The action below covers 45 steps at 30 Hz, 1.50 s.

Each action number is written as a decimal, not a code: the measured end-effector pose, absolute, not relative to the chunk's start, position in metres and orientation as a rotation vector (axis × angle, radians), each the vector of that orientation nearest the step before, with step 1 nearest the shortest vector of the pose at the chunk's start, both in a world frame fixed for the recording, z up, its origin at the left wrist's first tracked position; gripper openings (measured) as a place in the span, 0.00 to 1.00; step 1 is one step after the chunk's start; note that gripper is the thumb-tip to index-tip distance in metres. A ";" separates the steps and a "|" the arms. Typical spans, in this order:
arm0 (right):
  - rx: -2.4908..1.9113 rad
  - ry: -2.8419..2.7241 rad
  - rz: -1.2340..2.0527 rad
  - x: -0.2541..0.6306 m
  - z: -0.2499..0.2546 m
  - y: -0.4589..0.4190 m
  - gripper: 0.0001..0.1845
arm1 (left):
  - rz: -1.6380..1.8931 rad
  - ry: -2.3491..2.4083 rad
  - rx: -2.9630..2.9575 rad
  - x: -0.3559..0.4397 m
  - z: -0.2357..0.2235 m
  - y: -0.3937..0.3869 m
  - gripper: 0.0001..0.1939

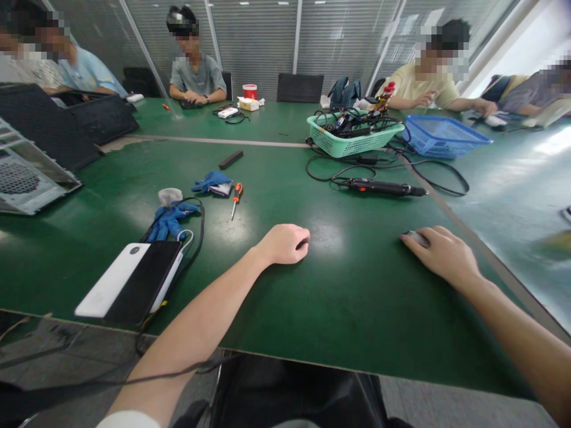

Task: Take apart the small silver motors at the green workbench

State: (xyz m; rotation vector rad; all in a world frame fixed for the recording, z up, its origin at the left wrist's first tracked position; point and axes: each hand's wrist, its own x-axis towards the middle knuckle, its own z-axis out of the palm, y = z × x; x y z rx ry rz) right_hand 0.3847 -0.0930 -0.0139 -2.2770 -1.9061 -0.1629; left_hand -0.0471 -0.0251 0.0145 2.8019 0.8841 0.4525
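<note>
My left hand (pixel 288 244) rests on the green table (pixel 339 321) in a loose fist; a dark hollow shows between thumb and fingers, and I make out no object in it. Off to the right, my right hand (pixel 446 252) lies low on the table with its fingers curled over a small grey object (pixel 418 238), mostly hidden, its kind unclear. Beyond my left hand is an orange-handled screwdriver (pixel 237 196). A black electric screwdriver (pixel 386 188) with a cable lies farther off, between and beyond my hands.
Left of my forearm are a white-and-black phone-like slab (pixel 129 279), a cable and blue gloves (pixel 169 221). A computer case (pixel 35 172) stands far left. A green basket (pixel 352 142) of cables and tools and a blue basket (pixel 446 138) stand at the back. Several people sit around the table.
</note>
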 end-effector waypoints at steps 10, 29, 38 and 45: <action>-1.622 -2.403 -0.121 0.147 0.009 -0.064 0.18 | 0.633 1.262 2.627 -0.046 0.009 -0.018 0.13; -1.313 -2.317 0.290 0.212 0.011 -0.088 0.21 | 0.469 0.917 2.770 -0.045 0.019 -0.020 0.10; -1.229 -2.461 0.472 0.240 0.029 -0.091 0.25 | 0.510 1.031 2.658 -0.033 0.012 -0.017 0.15; -1.291 -2.395 0.400 0.222 0.023 -0.095 0.14 | 0.615 1.125 2.540 -0.015 0.002 -0.019 0.15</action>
